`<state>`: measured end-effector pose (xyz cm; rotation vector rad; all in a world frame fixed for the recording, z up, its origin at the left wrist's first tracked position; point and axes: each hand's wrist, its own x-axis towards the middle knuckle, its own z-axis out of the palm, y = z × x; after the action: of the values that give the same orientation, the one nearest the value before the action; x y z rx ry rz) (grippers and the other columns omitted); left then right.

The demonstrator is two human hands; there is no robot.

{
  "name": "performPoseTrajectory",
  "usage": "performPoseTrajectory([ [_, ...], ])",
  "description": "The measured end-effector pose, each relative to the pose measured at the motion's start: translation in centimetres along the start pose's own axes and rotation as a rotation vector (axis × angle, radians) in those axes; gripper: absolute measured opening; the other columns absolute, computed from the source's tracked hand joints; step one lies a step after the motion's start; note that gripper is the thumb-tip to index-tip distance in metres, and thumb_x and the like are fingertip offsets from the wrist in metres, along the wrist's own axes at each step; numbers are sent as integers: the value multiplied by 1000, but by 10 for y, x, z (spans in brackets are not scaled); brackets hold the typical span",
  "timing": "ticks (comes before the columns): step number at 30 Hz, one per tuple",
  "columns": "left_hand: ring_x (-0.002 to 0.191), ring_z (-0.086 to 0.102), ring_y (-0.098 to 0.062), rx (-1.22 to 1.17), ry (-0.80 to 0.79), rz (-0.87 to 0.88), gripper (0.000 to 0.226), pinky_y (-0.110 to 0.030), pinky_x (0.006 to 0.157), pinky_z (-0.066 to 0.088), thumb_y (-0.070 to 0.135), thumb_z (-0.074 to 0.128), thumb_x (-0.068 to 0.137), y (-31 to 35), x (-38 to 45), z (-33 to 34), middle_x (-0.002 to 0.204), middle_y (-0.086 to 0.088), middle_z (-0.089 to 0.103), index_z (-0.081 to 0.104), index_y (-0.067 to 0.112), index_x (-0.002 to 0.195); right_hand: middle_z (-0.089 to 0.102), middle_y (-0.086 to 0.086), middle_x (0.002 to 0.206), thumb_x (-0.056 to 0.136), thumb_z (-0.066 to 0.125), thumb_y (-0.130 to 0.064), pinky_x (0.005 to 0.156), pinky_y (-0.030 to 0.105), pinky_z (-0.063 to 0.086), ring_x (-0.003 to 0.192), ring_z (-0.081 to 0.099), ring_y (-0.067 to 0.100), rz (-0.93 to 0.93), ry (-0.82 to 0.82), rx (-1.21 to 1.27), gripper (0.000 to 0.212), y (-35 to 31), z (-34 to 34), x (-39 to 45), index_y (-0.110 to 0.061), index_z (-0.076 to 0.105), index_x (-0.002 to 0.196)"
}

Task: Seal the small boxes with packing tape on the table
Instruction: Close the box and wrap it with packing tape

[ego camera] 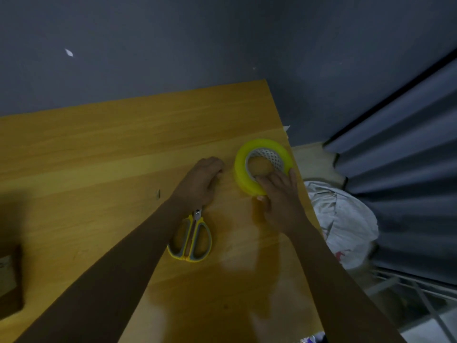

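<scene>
Standing beside the wooden table (99, 149), I am noting items from largest downward. The table is running up against a grey wall, its right edge dropping off beside a white bag (346, 224) on the floor. A brown box (10, 280), only partly in view at the left edge, is sitting well apart from both hands; its pale label is too blurred to read. The yellow tape roll (249, 179) is lying flat near the right edge, probably kept within reach. The right hand (282, 201) is gripping it, fingers hooked into the core, thumb outside. The left hand (200, 181) is resting curled over the blades of the yellow scissors (191, 238); grip uncertain. No brand is showing.
</scene>
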<state>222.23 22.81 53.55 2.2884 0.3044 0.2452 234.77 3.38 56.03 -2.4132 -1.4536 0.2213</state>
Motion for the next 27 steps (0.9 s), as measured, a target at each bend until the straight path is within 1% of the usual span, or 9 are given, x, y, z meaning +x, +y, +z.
performPoseTrajectory([
  [4, 71, 39, -9, -157, -71, -101, 2, -30, 64, 28, 16, 43, 90, 21, 0, 1, 79, 5, 44, 44, 15, 88, 56, 10, 113, 83, 49, -21, 114, 40, -9, 123, 29, 21, -3, -20, -1, 46, 0, 1, 0, -12, 57, 128],
  [7, 74, 44, -15, -157, -44, -155, 19, -30, 65, 32, 27, 55, 91, 28, 5, 2, 82, 0, 48, 44, 13, 90, 56, 10, 112, 84, 48, -21, 115, 41, -9, 124, 30, 22, 7, -26, -14, 45, -1, 0, 0, -12, 56, 128],
  [11, 59, 38, -4, -80, 10, -211, 16, -29, 57, 21, 9, 51, 95, 27, 2, -1, 68, 8, 39, 38, 14, 87, 53, 8, 118, 84, 45, -26, 115, 39, -14, 130, 26, 21, 44, -73, -44, 48, -5, -2, 1, -14, 54, 129],
  [12, 58, 37, -5, -66, 13, -223, 16, -29, 57, 21, 7, 49, 95, 28, 0, -1, 67, 8, 38, 37, 14, 87, 54, 7, 117, 83, 45, -28, 116, 42, -11, 129, 27, 21, 41, -74, -64, 47, -5, -3, 1, -14, 54, 128],
  [14, 61, 39, -15, -31, 9, -267, 15, -31, 57, 23, 9, 49, 95, 30, -5, -2, 67, 6, 39, 36, 12, 87, 57, 8, 111, 83, 47, -29, 116, 51, 3, 125, 33, 25, 13, -72, -109, 45, -5, -3, 0, -14, 57, 124],
  [17, 73, 51, -28, 60, 12, -353, 14, -34, 58, 31, 17, 51, 96, 34, -22, -4, 77, -5, 53, 41, 9, 91, 61, 10, 108, 83, 50, -26, 114, 58, 16, 123, 43, 30, 66, -48, -149, 43, -12, -2, 1, -13, 60, 122],
  [19, 80, 57, -35, 121, 24, -333, 14, -35, 60, 33, 20, 54, 95, 42, -36, -8, 83, -11, 60, 46, 8, 93, 61, 12, 114, 86, 48, -26, 115, 57, 12, 127, 44, 33, 141, -47, -165, 43, -21, 0, 3, -13, 58, 126],
  [22, 81, 58, -39, 157, 29, -284, 15, -34, 59, 28, 19, 55, 95, 54, -44, -17, 82, -13, 61, 47, 6, 94, 55, 11, 129, 96, 53, -26, 117, 52, 2, 137, 33, 30, 246, -96, -197, 44, -35, -1, 8, -16, 47, 138],
  [27, 80, 57, -38, 144, 16, -315, 17, -33, 58, 28, 21, 53, 97, 59, -57, -20, 81, -10, 58, 39, 14, 90, 46, 9, 140, 100, 47, -32, 117, 51, 1, 141, 25, 28, 363, -105, -245, 52, -48, 3, 14, -20, 31, 148],
])
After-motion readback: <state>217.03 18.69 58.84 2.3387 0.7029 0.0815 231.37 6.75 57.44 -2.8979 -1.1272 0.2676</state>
